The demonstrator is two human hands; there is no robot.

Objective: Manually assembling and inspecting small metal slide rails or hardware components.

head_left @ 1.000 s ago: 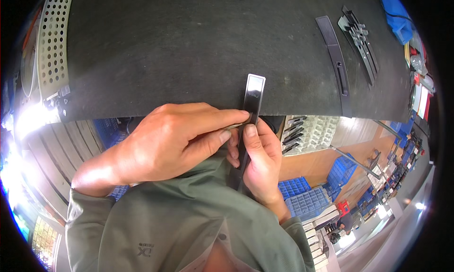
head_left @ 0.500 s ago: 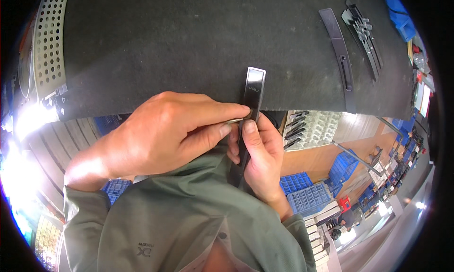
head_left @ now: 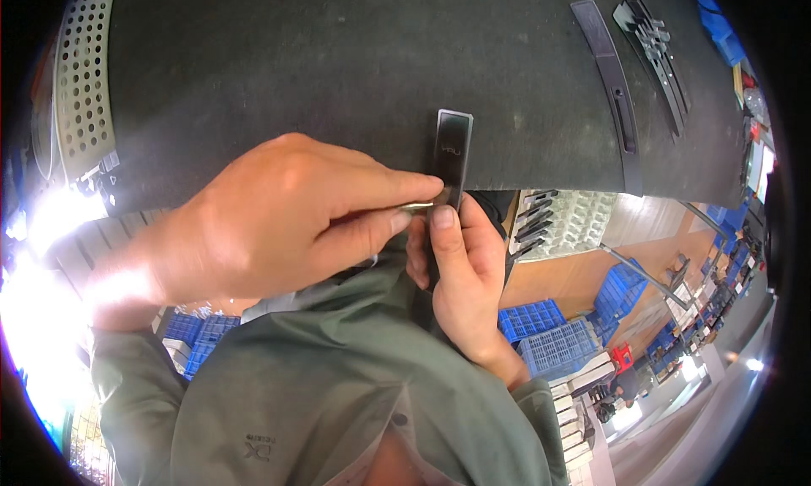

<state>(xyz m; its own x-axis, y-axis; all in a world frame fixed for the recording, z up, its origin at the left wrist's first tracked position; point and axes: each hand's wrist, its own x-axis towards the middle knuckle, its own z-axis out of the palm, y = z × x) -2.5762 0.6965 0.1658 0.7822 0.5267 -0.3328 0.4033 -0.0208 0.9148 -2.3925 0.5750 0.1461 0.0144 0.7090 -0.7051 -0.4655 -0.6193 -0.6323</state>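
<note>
One flat dark strip (head_left: 450, 161) with a shiny top stands up at 12 o'clock from the right hand (head_left: 463, 275), which wraps it tight. The left hand (head_left: 279, 220) pinches one small metal piece (head_left: 417, 206) against it. One long strip (head_left: 610, 80) lies at 2 o'clock.

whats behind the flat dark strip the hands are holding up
Behind the dark strip lies the dark mat of the bench, with its near edge crossing behind the strip. The right hand wraps the strip's lower part, hiding it; the left hand pinches a small metal piece against it.
</note>
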